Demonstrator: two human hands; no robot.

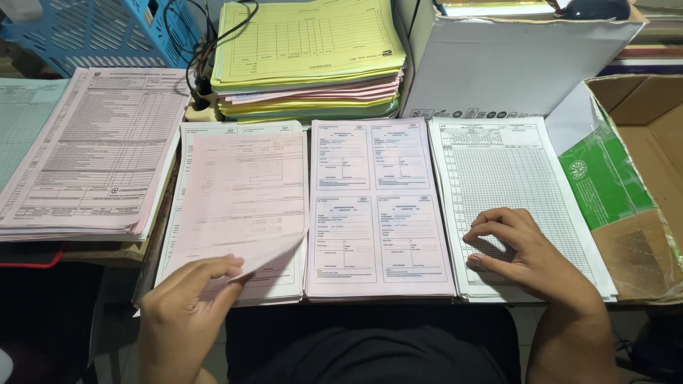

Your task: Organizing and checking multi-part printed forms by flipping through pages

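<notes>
Pinching a pink sheet's [238, 206] corner, left hand [186, 306]; right hand [523, 252] presses gridded stack [516, 192].

Thin matt paper forms [242, 206], seemingly smooth

Both forearms were bare to the lower edge of the head view, with no sleeve, cuff, watch, bracelet or ring visible on either. The left hand [186, 295] and the right hand [519, 250] were ungloved, the fingernails of each short and unpainted where they showed. Between the two arms, along the bottom of the view, lay a dark, nearly black garment of plain soft cloth, without visible print, button or seam; whether it covered the lap or the torso could not be told.
</notes>
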